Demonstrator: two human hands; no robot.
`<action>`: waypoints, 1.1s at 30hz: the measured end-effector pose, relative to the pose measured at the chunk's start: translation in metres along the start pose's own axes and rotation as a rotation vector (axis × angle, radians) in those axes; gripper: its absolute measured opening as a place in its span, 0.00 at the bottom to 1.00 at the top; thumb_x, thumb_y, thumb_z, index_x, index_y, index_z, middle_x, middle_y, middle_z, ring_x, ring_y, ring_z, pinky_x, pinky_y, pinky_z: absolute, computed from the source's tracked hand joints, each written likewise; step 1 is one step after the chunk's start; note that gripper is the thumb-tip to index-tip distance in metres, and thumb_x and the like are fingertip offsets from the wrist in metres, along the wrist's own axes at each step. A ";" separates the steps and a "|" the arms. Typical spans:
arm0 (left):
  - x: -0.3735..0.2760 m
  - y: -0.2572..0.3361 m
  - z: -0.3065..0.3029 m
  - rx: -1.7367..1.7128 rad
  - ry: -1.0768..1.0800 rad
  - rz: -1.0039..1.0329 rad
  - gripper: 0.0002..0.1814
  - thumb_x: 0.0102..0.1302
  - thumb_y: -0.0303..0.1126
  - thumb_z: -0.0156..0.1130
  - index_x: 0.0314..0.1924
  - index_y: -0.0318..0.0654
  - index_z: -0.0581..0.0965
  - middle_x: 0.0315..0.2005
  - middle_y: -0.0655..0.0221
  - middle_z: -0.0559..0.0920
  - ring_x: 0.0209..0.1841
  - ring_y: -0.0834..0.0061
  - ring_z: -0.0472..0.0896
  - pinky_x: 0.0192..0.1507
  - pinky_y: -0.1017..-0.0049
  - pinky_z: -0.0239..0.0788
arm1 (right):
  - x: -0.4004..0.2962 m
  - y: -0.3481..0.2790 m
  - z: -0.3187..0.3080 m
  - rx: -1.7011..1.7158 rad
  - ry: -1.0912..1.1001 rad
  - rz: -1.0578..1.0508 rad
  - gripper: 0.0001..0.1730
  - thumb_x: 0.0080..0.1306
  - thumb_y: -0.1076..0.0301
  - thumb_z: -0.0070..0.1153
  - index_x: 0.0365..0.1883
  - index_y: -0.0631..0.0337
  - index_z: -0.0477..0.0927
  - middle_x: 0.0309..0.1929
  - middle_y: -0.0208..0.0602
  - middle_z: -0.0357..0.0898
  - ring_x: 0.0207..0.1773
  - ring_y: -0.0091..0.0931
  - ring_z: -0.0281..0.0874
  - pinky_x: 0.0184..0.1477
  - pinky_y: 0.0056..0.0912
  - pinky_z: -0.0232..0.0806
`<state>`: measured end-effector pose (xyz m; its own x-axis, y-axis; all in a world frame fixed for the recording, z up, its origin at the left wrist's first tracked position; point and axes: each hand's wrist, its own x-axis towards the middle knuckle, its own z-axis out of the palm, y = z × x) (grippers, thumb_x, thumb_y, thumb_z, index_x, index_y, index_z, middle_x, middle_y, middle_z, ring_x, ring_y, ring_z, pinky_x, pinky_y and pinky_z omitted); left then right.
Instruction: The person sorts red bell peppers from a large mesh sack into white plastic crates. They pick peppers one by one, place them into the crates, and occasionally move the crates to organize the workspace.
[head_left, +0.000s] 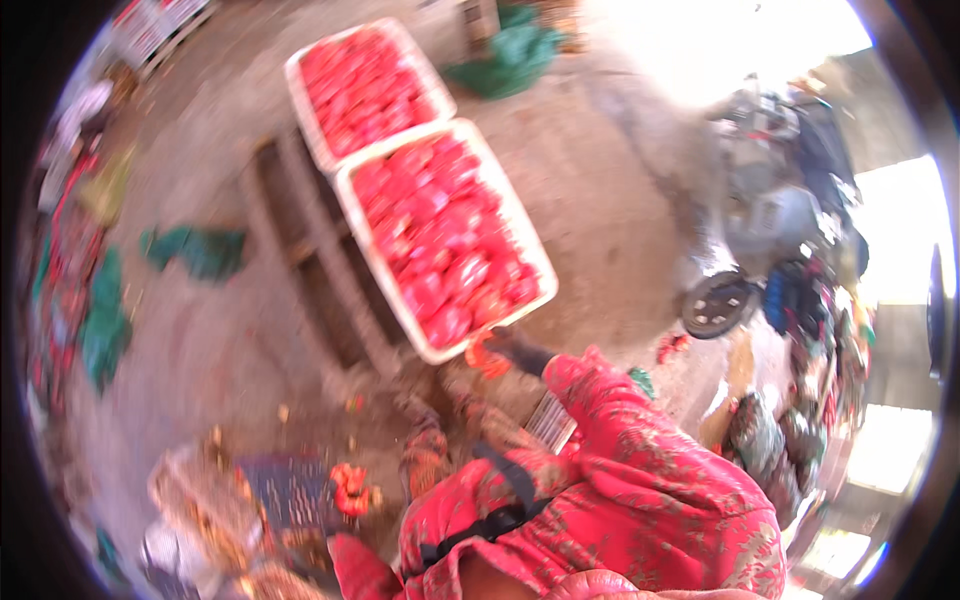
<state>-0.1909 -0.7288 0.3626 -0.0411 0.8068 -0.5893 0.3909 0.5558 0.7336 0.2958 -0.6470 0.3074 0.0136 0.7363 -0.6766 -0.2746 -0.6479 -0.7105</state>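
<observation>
My right hand (507, 343), dark and blurred, is at the near right corner of a white plastic crate (541, 289) full of glossy red produce that looks like peppers (450, 225). Just below the hand an orange-red thing (487, 358) shows against the corner; whether the hand grips it or the rim is not clear. A second white crate (300, 105) of similar red produce touches the far end of the first. My left hand is out of view; only its red sleeve shows at the bottom.
A wooden pallet-like frame (330, 255) lies beside the crates. Green netting or sacks lie on the floor (199, 251). A motorcycle or scooter (772, 217) stands at the right, above filled bags (754, 431). A dark crate (289, 491) and orange-red pieces (351, 489) are lower left.
</observation>
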 end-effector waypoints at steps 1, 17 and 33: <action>0.010 -0.002 0.014 0.002 -0.005 0.009 0.26 0.54 0.48 0.55 0.49 0.38 0.71 0.39 0.66 0.75 0.39 0.70 0.74 0.42 0.69 0.67 | -0.006 -0.010 -0.010 0.001 0.108 -0.006 0.16 0.54 0.72 0.56 0.41 0.67 0.72 0.37 0.36 0.75 0.39 0.24 0.75 0.40 0.25 0.67; 0.037 -0.025 -0.006 -0.723 0.142 0.019 0.27 0.57 0.47 0.51 0.54 0.41 0.66 0.51 0.65 0.72 0.51 0.66 0.71 0.52 0.68 0.63 | 0.190 -0.227 0.021 -0.145 0.229 -0.809 0.15 0.57 0.70 0.51 0.43 0.62 0.73 0.38 0.36 0.76 0.41 0.28 0.75 0.40 0.30 0.70; 0.032 0.055 0.087 -1.285 0.306 -0.385 0.21 0.57 0.45 0.55 0.45 0.37 0.71 0.44 0.66 0.74 0.47 0.68 0.72 0.53 0.70 0.61 | 0.346 -0.297 0.043 -1.344 0.558 -0.711 0.24 0.53 0.57 0.53 0.49 0.49 0.69 0.57 0.46 0.60 0.56 0.46 0.62 0.51 0.48 0.60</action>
<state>-0.0910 -0.6898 0.3551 -0.2169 0.4796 -0.8503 -0.8015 0.4098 0.4356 0.3409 -0.1919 0.2926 0.1758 0.9815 0.0762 0.9303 -0.1404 -0.3388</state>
